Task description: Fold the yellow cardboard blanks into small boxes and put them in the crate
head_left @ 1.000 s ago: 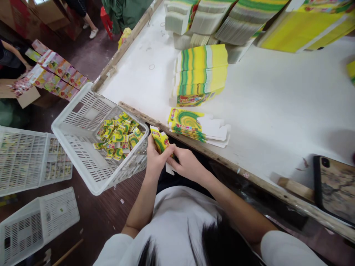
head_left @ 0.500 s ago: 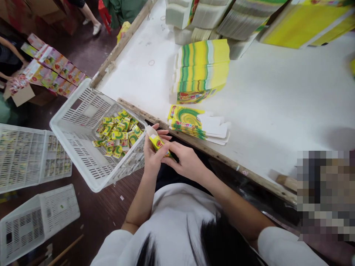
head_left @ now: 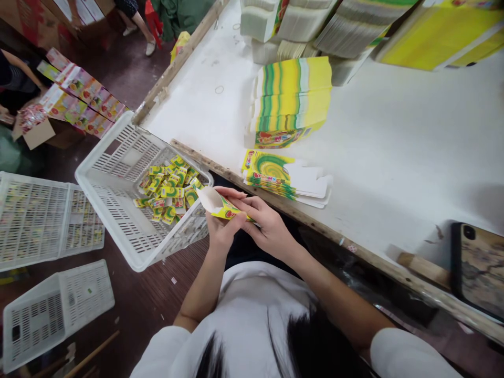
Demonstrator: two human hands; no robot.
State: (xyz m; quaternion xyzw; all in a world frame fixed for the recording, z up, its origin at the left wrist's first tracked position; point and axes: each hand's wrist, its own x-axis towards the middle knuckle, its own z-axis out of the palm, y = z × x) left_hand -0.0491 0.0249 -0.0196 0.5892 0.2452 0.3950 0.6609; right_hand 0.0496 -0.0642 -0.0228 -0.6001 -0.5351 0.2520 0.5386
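Between my two hands is a small yellow-green carton (head_left: pixel 225 209), its near-left end opened out to show white inside. My left hand (head_left: pixel 221 227) wraps round it from below and the left. My right hand (head_left: pixel 264 223) grips its other end, fingers pressed against the side. Just left of my hands stands a white plastic crate (head_left: pixel 136 231) with folded yellow cartons (head_left: pixel 171 189) heaped at its bottom. A short stack of flat cartons (head_left: pixel 279 173) lies on the table edge, right of my hands. Behind it leans a larger row of flat cartons (head_left: pixel 291 102).
More carton bundles (head_left: pixel 346 31) stand at the back of the white table (head_left: pixel 394 147). A phone (head_left: pixel 478 268) rests by a wooden block (head_left: pixel 423 269) at the right. Other crates (head_left: pixel 33 226) sit on the floor at left, near stacked pink boxes (head_left: pixel 84 100) and other people.
The carton has been turned and squeezed wider, so its open white end now faces up and left. My hands stay close together around it. The view has shifted slightly.
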